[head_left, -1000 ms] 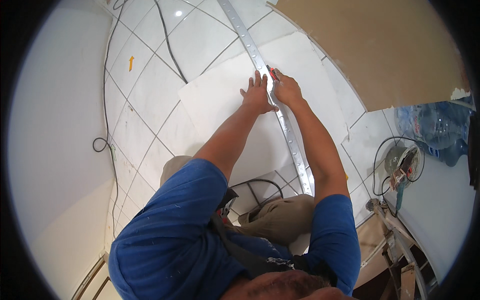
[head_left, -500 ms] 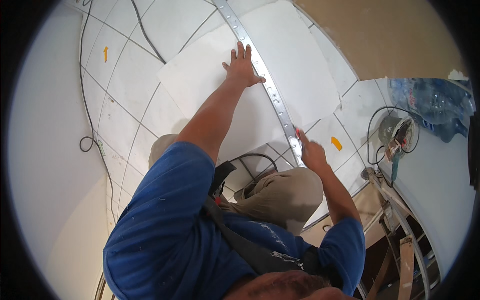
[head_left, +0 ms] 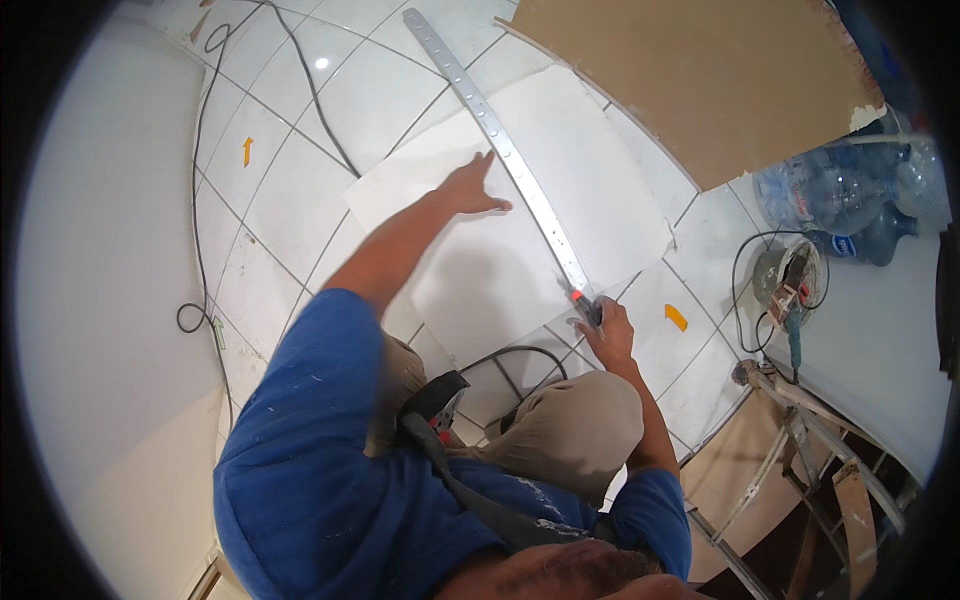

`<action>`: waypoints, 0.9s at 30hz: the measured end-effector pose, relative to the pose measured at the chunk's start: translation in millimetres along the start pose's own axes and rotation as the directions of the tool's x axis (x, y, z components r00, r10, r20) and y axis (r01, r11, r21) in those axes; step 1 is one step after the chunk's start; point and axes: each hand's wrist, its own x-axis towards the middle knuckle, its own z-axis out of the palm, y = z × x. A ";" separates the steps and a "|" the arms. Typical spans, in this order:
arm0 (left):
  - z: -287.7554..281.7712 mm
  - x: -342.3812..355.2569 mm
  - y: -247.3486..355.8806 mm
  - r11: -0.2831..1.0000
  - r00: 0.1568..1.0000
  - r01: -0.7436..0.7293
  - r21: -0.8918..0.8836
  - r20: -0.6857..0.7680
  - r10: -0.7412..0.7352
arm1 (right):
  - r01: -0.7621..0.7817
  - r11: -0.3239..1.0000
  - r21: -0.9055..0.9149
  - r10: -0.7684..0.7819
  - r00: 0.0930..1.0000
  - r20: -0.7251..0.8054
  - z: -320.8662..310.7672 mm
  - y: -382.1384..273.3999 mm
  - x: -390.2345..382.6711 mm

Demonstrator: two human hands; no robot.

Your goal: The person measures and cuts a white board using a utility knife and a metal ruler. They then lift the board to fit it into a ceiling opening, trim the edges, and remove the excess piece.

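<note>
A large white sheet (head_left: 590, 190) lies flat on the tiled floor. Across it runs a long perforated metal straightedge (head_left: 480, 100), from the far end down to the sheet's near edge. My left hand (head_left: 472, 187) is pressed flat on the sheet, fingers spread, right against the straightedge's left side. My right hand (head_left: 605, 335) is at the near end of the straightedge, closed around a small cutting tool with a red tip (head_left: 583, 303) that sits against the metal edge at the sheet's border.
A brown board (head_left: 720, 80) lies at the far right. An angle grinder (head_left: 785, 285) with its cable and big plastic water bottles (head_left: 840, 200) sit to the right. A black cable (head_left: 300, 80) crosses the tiles. A wooden and metal frame (head_left: 800, 440) stands at lower right.
My right hand has drawn back along the straightedge from beside my left hand to the sheet's near edge, holding the cutting tool. My left hand stays pressed by the straightedge.
</note>
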 end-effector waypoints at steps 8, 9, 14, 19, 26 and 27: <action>6.0 -133.0 -80.9 0.802 0.742 0.595 -0.053 -0.347 -0.573 | -0.059 0.970 -0.235 0.003 0.973 -0.231 -33.4 46.8 1.1; 26.3 -141.4 -114.9 0.734 0.679 0.601 -0.315 -0.282 -0.677 | -0.061 0.969 -0.237 0.002 0.971 -0.239 -46.6 54.3 2.3; 36.8 -169.3 -116.9 0.308 0.655 0.608 -0.732 0.243 -0.716 | -0.223 0.953 -0.207 0.155 0.941 -0.302 -75.4 100.2 1.3; 35.7 -165.5 -111.4 0.058 0.556 0.550 -0.833 0.313 -0.770 | -0.358 0.914 -0.193 0.278 0.897 -0.345 -64.0 120.2 7.5; 34.4 -160.8 -218.9 0.497 0.637 0.515 -0.698 -0.077 -0.767 | -0.352 0.868 -0.350 0.219 0.904 -0.367 -70.4 121.4 17.5; 18.9 -148.7 -213.8 0.491 0.627 0.502 -0.712 -0.092 -0.774 | -0.384 0.843 -0.376 0.247 0.898 -0.364 -73.9 127.5 15.6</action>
